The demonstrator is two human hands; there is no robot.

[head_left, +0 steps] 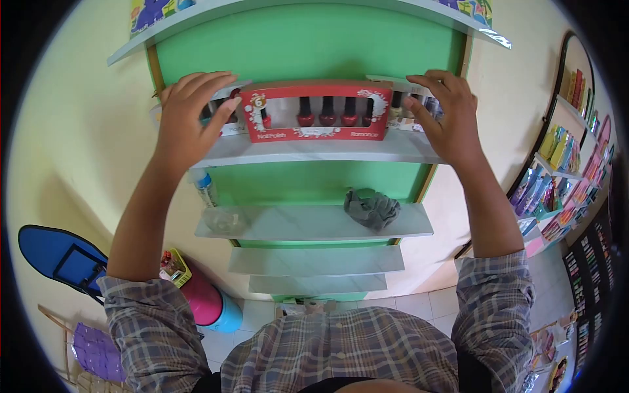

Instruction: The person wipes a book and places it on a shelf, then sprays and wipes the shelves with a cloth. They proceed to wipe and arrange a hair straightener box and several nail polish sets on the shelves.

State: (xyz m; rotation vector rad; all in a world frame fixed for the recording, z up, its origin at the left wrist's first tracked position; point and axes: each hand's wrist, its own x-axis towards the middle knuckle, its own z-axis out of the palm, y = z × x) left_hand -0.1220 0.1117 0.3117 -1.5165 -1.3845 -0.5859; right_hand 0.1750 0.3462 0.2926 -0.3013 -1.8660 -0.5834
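A red nail polish box (314, 134) with dark-capped red bottles in its window stands upright on the grey-white shelf (321, 154). White nail polish boxes stand behind it, one at the left (229, 124) and one at the right (397, 118), both partly hidden. My left hand (195, 111) is at the left white box, near the red box's left end, fingers apart and nothing held. Beside the right white box is my right hand (447, 111), its fingers spread, holding nothing.
Lower shelves (295, 223) carry a grey cloth item (372, 208), a blue-capped bottle (204, 183) and a clear plastic item (224, 219). A curved shelf (314, 5) is overhead. A pink bin (202, 295) stands lower left; stocked racks (557, 157) line the right.
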